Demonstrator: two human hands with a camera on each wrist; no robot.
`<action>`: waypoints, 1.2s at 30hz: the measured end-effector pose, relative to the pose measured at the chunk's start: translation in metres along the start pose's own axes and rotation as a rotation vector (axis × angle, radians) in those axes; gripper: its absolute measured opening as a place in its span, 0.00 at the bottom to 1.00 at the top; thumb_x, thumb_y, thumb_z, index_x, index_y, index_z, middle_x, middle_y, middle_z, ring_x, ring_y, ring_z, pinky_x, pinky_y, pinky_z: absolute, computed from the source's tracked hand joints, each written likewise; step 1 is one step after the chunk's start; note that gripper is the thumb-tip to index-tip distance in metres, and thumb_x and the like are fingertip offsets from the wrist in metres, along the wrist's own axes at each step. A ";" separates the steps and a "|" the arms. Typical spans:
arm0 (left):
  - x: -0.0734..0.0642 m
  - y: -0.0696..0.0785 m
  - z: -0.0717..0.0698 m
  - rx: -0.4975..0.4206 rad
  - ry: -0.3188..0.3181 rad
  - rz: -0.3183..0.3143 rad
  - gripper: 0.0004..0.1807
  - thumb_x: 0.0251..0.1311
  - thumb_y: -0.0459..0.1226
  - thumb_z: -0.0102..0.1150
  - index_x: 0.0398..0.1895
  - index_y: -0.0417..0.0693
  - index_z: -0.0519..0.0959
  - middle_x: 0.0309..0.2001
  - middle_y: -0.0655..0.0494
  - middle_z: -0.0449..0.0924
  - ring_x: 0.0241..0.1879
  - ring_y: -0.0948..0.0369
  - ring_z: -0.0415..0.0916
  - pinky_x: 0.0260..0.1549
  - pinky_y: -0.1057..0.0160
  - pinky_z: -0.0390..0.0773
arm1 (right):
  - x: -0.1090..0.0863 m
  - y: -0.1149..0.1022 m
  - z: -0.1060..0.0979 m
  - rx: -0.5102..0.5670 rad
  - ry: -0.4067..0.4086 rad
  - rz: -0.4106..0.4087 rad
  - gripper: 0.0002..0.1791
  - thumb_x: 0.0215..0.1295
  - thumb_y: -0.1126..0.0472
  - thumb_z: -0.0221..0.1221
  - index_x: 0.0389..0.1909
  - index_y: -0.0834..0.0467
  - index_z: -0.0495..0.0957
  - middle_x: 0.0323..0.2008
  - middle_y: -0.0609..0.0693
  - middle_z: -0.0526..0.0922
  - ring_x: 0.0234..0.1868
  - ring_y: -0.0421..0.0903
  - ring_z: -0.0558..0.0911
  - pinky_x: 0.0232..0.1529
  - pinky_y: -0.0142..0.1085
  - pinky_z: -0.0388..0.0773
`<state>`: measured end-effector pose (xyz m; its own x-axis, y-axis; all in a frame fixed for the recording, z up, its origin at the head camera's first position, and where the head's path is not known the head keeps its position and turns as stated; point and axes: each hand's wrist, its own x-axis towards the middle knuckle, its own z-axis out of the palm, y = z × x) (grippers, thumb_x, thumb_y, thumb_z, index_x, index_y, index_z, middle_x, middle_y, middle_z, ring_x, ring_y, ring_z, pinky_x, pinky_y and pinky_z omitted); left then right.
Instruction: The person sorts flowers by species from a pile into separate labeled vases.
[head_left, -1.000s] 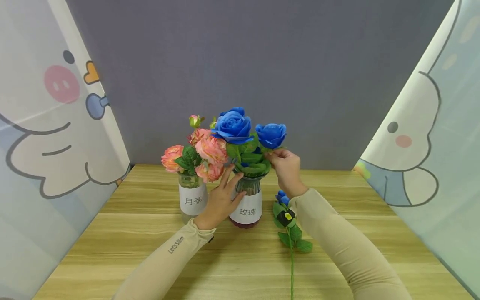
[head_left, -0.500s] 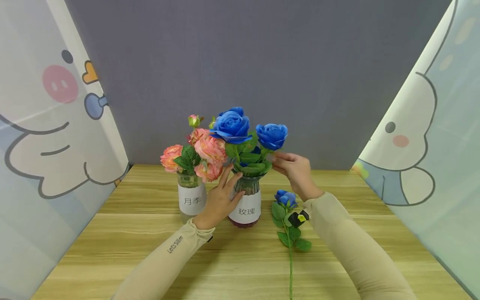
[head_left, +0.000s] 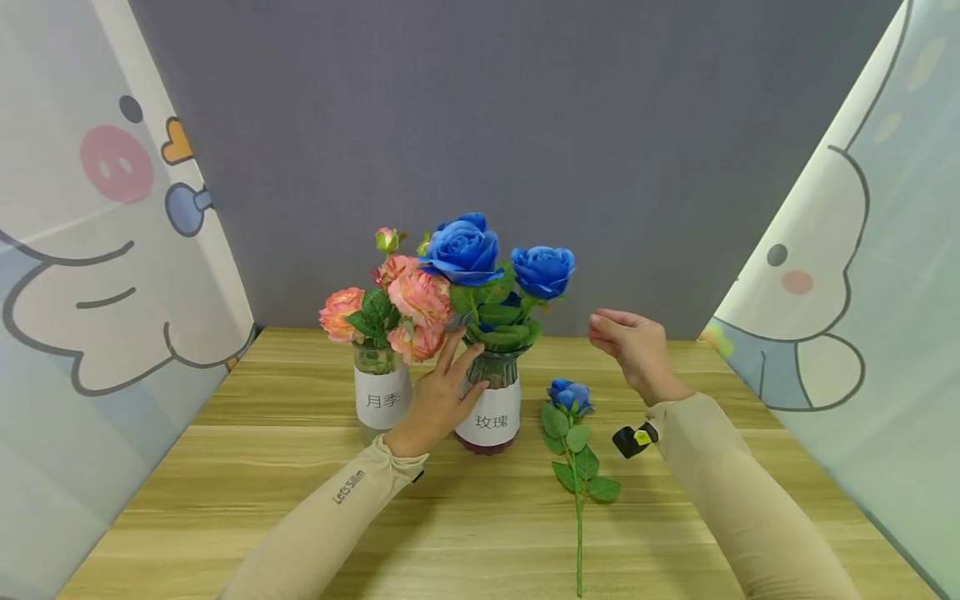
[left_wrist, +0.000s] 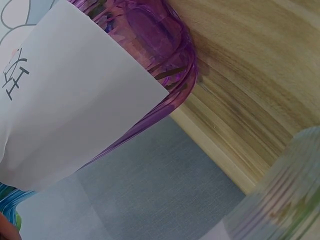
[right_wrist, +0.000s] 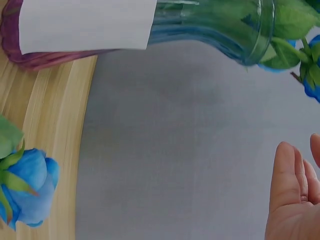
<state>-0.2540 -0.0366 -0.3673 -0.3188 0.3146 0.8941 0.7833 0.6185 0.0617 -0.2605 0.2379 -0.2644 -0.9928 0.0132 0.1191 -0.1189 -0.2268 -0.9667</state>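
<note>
My left hand (head_left: 435, 404) rests with spread, fairly straight fingers against the neck and label of a ribbed glass vase (head_left: 487, 417), bluish above and purple at its base. Two large blue roses, one full bloom (head_left: 462, 250) and one at the right (head_left: 543, 272), rise from it over green leaves. To the vase's right, in the air, my right hand (head_left: 633, 350) holds nothing; the right wrist view shows its fingers (right_wrist: 285, 172) extended, apart from the glass. Below it on the table lies another blue rose (head_left: 570, 397), its long stem pointing toward me.
A clear glass vase (head_left: 382, 400) of pink-orange flowers (head_left: 420, 298) stands left of the ribbed one, close to my left hand. Both bear white paper labels. A grey panel (head_left: 555, 125) closes off the back of the wooden table (head_left: 262, 500), with cartoon-printed sheets at both sides.
My right hand has let go of the right-hand blue rose in the vase and drawn away to the right. My left hand has stayed on the vase.
</note>
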 end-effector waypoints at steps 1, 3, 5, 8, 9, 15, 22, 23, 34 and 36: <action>0.000 0.000 0.000 -0.001 0.001 0.002 0.25 0.69 0.45 0.52 0.62 0.43 0.63 0.63 0.30 0.61 0.10 0.68 0.51 0.08 0.71 0.57 | 0.000 0.000 -0.002 0.004 0.004 0.004 0.13 0.64 0.71 0.59 0.26 0.52 0.85 0.26 0.47 0.85 0.29 0.39 0.84 0.36 0.30 0.80; 0.000 -0.001 0.001 0.003 0.001 0.003 0.25 0.71 0.49 0.45 0.62 0.43 0.63 0.63 0.31 0.61 0.10 0.68 0.50 0.09 0.71 0.57 | -0.001 -0.001 -0.006 0.012 0.013 0.014 0.13 0.64 0.71 0.58 0.26 0.52 0.85 0.25 0.47 0.85 0.28 0.39 0.84 0.36 0.30 0.80; 0.000 -0.001 0.000 0.005 -0.001 0.002 0.25 0.68 0.45 0.52 0.62 0.42 0.63 0.63 0.30 0.61 0.11 0.68 0.49 0.09 0.71 0.57 | -0.002 -0.002 -0.008 0.020 0.022 0.026 0.13 0.65 0.70 0.58 0.26 0.52 0.85 0.25 0.47 0.85 0.28 0.39 0.84 0.35 0.30 0.80; 0.000 0.001 0.000 0.005 -0.008 -0.012 0.31 0.58 0.37 0.66 0.62 0.41 0.63 0.63 0.31 0.61 0.11 0.69 0.49 0.09 0.71 0.57 | -0.003 -0.003 -0.011 0.005 0.038 0.043 0.12 0.64 0.69 0.60 0.25 0.52 0.84 0.25 0.46 0.85 0.28 0.39 0.84 0.35 0.30 0.80; 0.000 0.001 0.000 0.004 -0.013 -0.019 0.34 0.54 0.35 0.69 0.62 0.41 0.63 0.63 0.31 0.61 0.11 0.69 0.48 0.09 0.71 0.57 | -0.003 -0.002 -0.013 -0.012 0.041 0.041 0.11 0.64 0.69 0.60 0.25 0.52 0.84 0.25 0.46 0.85 0.28 0.39 0.84 0.35 0.30 0.80; 0.001 0.004 -0.001 0.011 -0.030 -0.042 0.37 0.48 0.31 0.72 0.61 0.43 0.64 0.64 0.32 0.61 0.11 0.70 0.48 0.09 0.71 0.57 | -0.004 0.007 -0.025 -0.161 0.040 0.025 0.09 0.64 0.66 0.61 0.27 0.49 0.83 0.26 0.43 0.85 0.29 0.38 0.84 0.36 0.29 0.79; -0.001 0.001 0.000 0.006 -0.017 -0.021 0.37 0.51 0.33 0.71 0.63 0.42 0.63 0.64 0.30 0.61 0.11 0.70 0.48 0.09 0.71 0.57 | -0.007 0.026 -0.040 -0.303 0.011 0.062 0.10 0.66 0.63 0.60 0.45 0.62 0.80 0.28 0.40 0.84 0.31 0.37 0.83 0.38 0.28 0.79; -0.001 0.001 0.000 0.002 -0.013 -0.017 0.36 0.53 0.35 0.69 0.63 0.42 0.63 0.64 0.30 0.61 0.11 0.70 0.48 0.09 0.71 0.57 | -0.007 0.030 -0.042 -0.308 0.008 0.068 0.13 0.66 0.63 0.59 0.48 0.66 0.78 0.28 0.40 0.84 0.31 0.37 0.83 0.38 0.28 0.79; -0.003 -0.001 0.001 -0.006 -0.018 -0.025 0.33 0.58 0.37 0.66 0.64 0.43 0.63 0.65 0.31 0.60 0.11 0.70 0.48 0.09 0.71 0.56 | -0.011 0.073 -0.053 -0.202 0.063 0.112 0.07 0.67 0.67 0.58 0.31 0.54 0.82 0.26 0.44 0.84 0.29 0.38 0.83 0.36 0.29 0.79; -0.003 0.000 0.001 -0.004 -0.022 -0.032 0.37 0.51 0.33 0.70 0.63 0.43 0.64 0.65 0.31 0.61 0.11 0.70 0.47 0.09 0.71 0.57 | -0.012 0.082 -0.054 -0.160 0.063 0.149 0.07 0.67 0.68 0.57 0.33 0.56 0.82 0.27 0.45 0.84 0.30 0.39 0.84 0.37 0.30 0.79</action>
<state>-0.2534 -0.0368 -0.3706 -0.3551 0.3105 0.8817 0.7746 0.6258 0.0916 -0.2590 0.2717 -0.3573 -0.9979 0.0535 -0.0370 0.0331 -0.0732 -0.9968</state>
